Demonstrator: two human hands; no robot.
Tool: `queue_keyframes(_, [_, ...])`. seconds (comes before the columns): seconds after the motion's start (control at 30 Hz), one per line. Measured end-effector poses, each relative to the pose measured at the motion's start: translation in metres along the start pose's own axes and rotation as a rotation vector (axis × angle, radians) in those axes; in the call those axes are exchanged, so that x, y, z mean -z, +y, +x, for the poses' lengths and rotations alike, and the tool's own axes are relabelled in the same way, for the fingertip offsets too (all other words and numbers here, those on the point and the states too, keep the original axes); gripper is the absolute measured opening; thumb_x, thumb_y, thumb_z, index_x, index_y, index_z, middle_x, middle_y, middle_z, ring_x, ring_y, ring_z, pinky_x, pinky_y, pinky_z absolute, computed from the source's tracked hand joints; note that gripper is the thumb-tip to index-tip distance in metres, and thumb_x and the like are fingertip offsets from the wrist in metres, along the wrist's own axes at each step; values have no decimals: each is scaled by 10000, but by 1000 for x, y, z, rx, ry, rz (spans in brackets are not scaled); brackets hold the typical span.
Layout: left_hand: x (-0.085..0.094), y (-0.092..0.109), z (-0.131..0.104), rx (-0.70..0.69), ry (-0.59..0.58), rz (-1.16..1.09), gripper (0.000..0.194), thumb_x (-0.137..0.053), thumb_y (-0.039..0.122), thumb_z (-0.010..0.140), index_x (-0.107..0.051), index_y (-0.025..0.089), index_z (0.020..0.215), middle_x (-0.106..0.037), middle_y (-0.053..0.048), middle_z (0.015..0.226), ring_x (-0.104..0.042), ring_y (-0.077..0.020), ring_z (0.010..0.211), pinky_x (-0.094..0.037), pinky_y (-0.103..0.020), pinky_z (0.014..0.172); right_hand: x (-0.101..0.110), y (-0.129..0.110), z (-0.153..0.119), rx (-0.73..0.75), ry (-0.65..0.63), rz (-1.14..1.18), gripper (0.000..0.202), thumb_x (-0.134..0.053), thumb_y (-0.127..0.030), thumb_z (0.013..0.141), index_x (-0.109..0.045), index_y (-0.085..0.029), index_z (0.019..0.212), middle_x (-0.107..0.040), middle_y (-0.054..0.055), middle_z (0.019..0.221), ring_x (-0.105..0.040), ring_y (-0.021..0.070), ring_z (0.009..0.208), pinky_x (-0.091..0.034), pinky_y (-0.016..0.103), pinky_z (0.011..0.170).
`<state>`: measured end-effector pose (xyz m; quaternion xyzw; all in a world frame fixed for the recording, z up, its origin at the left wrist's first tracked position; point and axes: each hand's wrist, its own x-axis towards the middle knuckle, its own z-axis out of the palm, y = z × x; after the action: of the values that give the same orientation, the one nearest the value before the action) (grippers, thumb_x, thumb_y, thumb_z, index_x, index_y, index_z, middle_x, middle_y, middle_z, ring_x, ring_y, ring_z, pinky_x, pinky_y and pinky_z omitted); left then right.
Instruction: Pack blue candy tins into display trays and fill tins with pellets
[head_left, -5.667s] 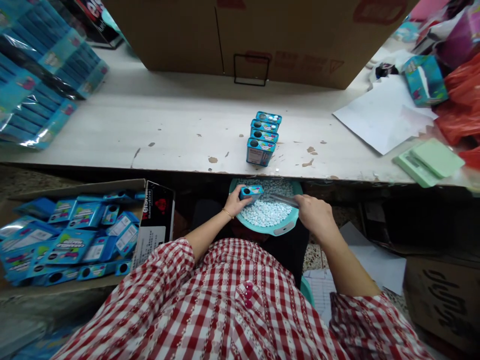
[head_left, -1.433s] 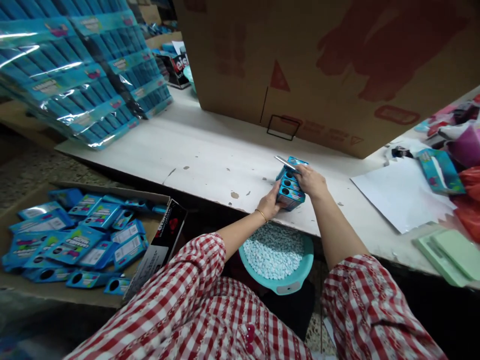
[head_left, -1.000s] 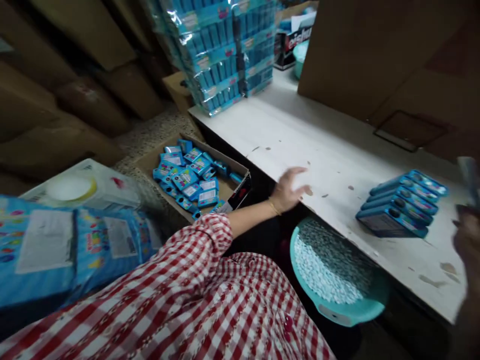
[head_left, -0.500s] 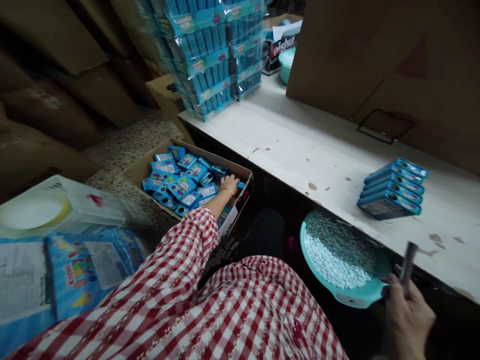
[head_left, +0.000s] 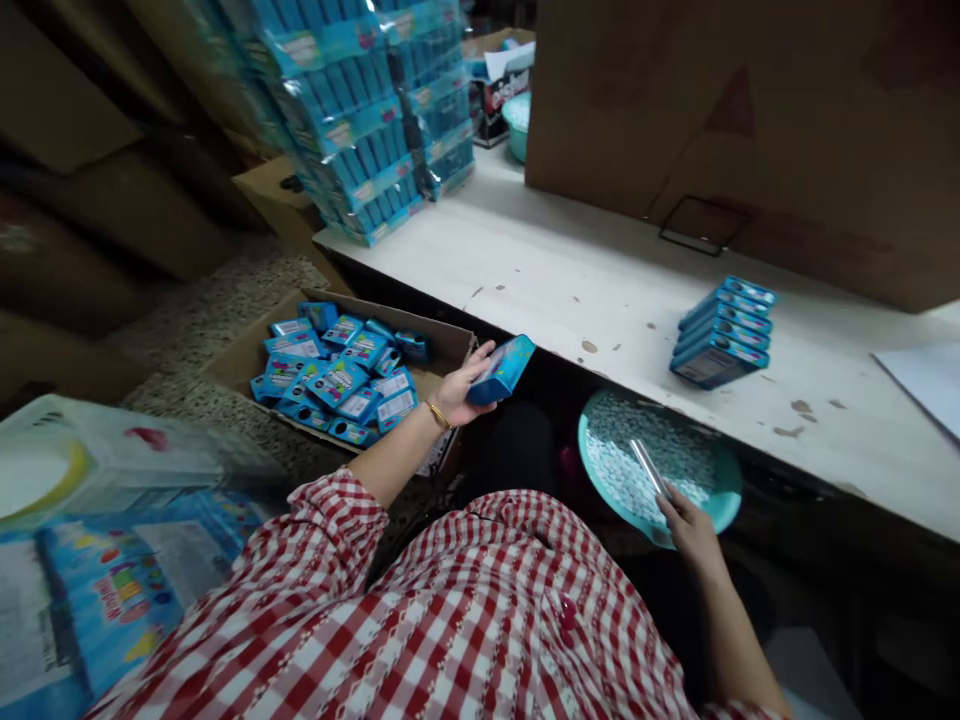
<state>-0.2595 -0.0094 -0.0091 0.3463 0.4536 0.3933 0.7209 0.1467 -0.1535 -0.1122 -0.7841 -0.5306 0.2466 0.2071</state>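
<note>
My left hand [head_left: 463, 390] is closed round a small blue candy box [head_left: 507, 368], held tilted just past the right edge of an open carton [head_left: 442, 345]. Inside that carton lies a loose heap of similar blue boxes [head_left: 337, 380]. In my right hand [head_left: 688, 522] is a shiny metal scoop [head_left: 648, 466], narrow and tube-like, its far end over the candies. Small pale candies [head_left: 622, 470] fill much of a turquoise basin [head_left: 731, 500] below the table edge. On the table, several blue boxes [head_left: 721, 335] stand in a row.
The white table [head_left: 555, 260] has chipped paint. Plastic-wrapped stacks of blue boxes [head_left: 352, 130] rise at its far left, and a large brown carton [head_left: 720, 120] stands behind. A translucent crate [head_left: 187, 440] and printed blue bags [head_left: 112, 590] are at my left.
My left hand has come up out of the carton with a blue candy box. My right hand has moved left, bringing the metal scoop over the basin. The whole view has shifted.
</note>
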Motion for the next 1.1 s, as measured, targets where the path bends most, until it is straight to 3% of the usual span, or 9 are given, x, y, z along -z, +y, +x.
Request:
queue_keyframes(0.07, [-22,-18,-3,25,-52,-6,594,-553,439,778,-307,391,1316,-586,-22,1120,-614,-138,699,-512,-287,556,5,-4,-1,32,-49,-81,466,-463,-434,747,-626,-166,1092,-668,95,1023,-600,258,995,-481,377,842])
queue_keyframes(0.17, [-42,-47,-8,-7,-151,17,733,-679,339,675,-324,337,1316,-598,-38,1105,-620,-177,864,-527,-333,722,21,-6,-7,58,-63,-324,434,-412,-370,826,-568,-176,1181,-623,109,1103,-580,243,1006,-465,362,826])
queue_keyframes(0.3, [-52,-75,-9,-119,-246,182,651,-731,277,607,-458,211,1194,-602,-66,1081,-589,-213,976,-479,-372,866,47,-3,-14,35,-121,-662,415,-350,-319,885,-512,-195,1246,-601,128,1073,-589,231,908,-457,321,709])
queue_keyframes(0.43, [-51,-91,-6,-229,-277,443,596,-729,279,609,-467,199,1139,-570,-61,1124,-554,-209,1038,-427,-378,943,55,-1,-10,40,-219,-805,388,-354,-237,882,-525,-182,1225,-600,150,1008,-577,225,890,-434,301,691])
queue_keyframes(0.53, [-46,-101,-6,-149,-310,517,597,-722,292,618,-453,192,1141,-585,-63,1097,-572,-206,1006,-440,-381,925,37,-5,1,-35,-261,-642,366,-382,-209,874,-531,-171,1206,-592,152,1055,-565,206,946,-421,285,746])
queue_keyframes(0.67, [-47,-112,-7,10,-378,556,524,-693,335,661,-499,160,1115,-615,-77,1078,-591,-212,985,-438,-391,930,-9,-17,26,-120,-266,-410,361,-407,-237,877,-514,-174,1216,-575,131,1155,-549,191,1031,-407,269,809])
queue_keyframes(0.8, [-63,-115,4,-4,-300,504,542,-653,395,702,-477,154,1154,-607,-87,1112,-583,-222,1011,-441,-396,930,-41,-15,47,-186,-235,-270,356,-434,-262,869,-530,-163,1197,-605,131,1134,-565,206,1020,-419,286,820])
queue_keyframes(0.93, [-82,-112,28,-147,-272,528,532,-652,397,701,-469,158,1139,-603,-73,1095,-578,-215,1009,-437,-381,937,-38,-3,49,-137,-217,-96,365,-486,-229,830,-549,-144,1179,-625,102,1122,-575,180,1013,-424,267,862])
queue_keyframes(1.1, [-106,-107,59,-340,-294,666,489,-640,343,701,-484,156,1124,-602,-59,1059,-580,-204,962,-441,-369,916,-2,6,36,-32,-175,69,384,-490,-196,800,-555,-142,1174,-636,72,1114,-587,165,1009,-443,285,880])
